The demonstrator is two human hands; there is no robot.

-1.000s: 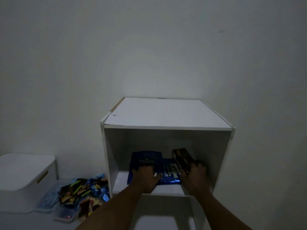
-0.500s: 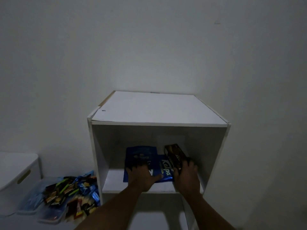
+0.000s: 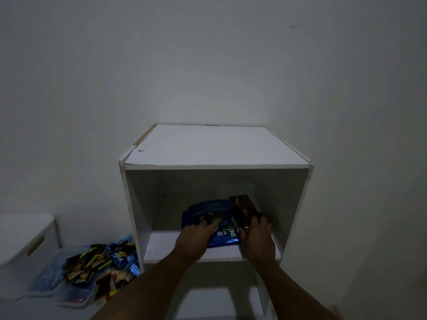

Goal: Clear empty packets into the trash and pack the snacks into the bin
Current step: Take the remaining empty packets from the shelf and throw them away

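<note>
Reaching into a white cubby shelf (image 3: 166,248). Left hand (image 3: 196,239) with fingers curled into blue packets (image 3: 208,210); right hand (image 3: 257,239) with fingers clamped round a dark snack box (image 3: 242,207) just beside them. Best drawn straight out over the front edge, slippery foil gripped firmly, then lowered left to the clear bin (image 3: 44,282) of snacks (image 3: 92,266).

Near part of blue packet (image 3: 215,209) under left hand (image 3: 196,239), print half hidden. Near end of dark snack box (image 3: 242,207) under right hand (image 3: 256,236). Left edge cuts white bin (image 3: 25,236). Labels on snack pile (image 3: 97,266) unreadable.
</note>
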